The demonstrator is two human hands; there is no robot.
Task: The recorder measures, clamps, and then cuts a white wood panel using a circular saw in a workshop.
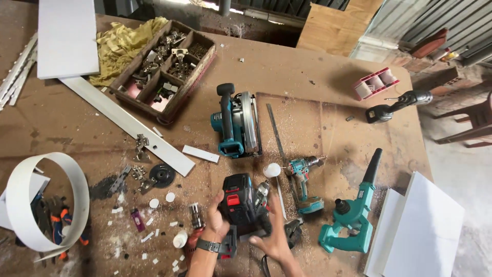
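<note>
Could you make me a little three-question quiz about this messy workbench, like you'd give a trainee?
1. True or false: the circular saw lies beyond the hands.
2. What do both hands hold? A) black power tool B) yellow cloth C) white board
3. Which teal tool lies nearest the table's right edge?

Key: 1 true. 2 A: left hand and right hand grip the black power tool. 3 the blower.
</note>
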